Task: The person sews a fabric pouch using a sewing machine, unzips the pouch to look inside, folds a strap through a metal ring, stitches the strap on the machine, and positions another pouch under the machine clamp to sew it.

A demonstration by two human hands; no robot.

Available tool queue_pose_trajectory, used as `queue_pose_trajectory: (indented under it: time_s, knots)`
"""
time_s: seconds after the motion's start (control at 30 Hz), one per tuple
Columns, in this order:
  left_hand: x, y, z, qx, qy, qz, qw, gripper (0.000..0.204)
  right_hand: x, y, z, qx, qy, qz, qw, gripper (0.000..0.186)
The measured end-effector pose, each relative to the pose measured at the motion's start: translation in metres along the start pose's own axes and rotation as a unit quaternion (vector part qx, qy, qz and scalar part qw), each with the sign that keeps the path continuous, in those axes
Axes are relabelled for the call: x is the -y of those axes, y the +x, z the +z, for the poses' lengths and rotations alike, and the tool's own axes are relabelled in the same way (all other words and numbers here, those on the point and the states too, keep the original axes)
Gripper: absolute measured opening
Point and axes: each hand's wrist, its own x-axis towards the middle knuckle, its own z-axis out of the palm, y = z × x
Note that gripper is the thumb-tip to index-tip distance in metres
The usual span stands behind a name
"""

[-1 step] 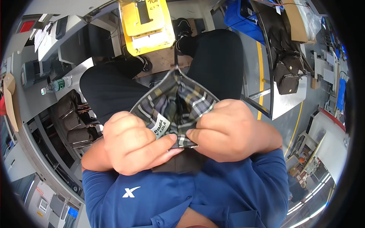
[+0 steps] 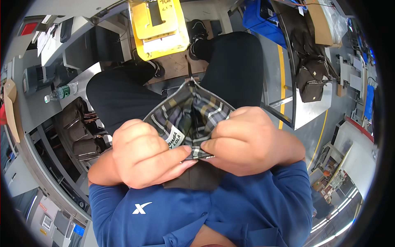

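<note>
A dark brown zip bag (image 2: 193,179) is held in front of my chest, its mouth spread and its grey plaid lining (image 2: 212,110) showing. My left hand (image 2: 150,154) pinches the near edge of the mouth, thumb inside against the lining. Beside it, my right hand (image 2: 245,142) grips the same edge, its thumb tip close to the left one. A white label (image 2: 176,138) is on the lining next to my left fingers. Zipper teeth run along both sides of the mouth up to its far tip. My hands hide part of the bag's sides.
A yellow bin (image 2: 160,47) stands ahead, beyond my knees. At the left are a water bottle (image 2: 61,92) and dark bags (image 2: 76,121) on a shelf. To the right, a dark bag (image 2: 311,80) sits on a bench near a blue crate (image 2: 263,22).
The far tip of the bag's mouth has shifted slightly nearer to me and left, and the label has tilted a little. Both hands keep their hold, almost still.
</note>
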Motion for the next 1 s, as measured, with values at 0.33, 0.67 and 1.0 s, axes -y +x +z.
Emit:
queue_pose_trajectory:
  time_s: [0.33, 0.67, 1.0]
  knots:
    - [0.004, 0.006, 0.000, 0.017, -0.088, -0.038, 0.995, 0.021, -0.002, 0.008, 0.003, -0.031, 0.105, 0.010, 0.994, 0.016]
    - [0.007, 0.008, 0.002, 0.046, -0.086, -0.030, 0.995, 0.023, -0.002, 0.010, 0.007, -0.051, 0.064, 0.014, 0.997, 0.016]
    - [0.007, 0.015, -0.008, 0.044, -0.133, -0.152, 0.978, 0.017, -0.001, 0.015, 0.006, -0.032, 0.057, 0.071, 0.995, 0.014]
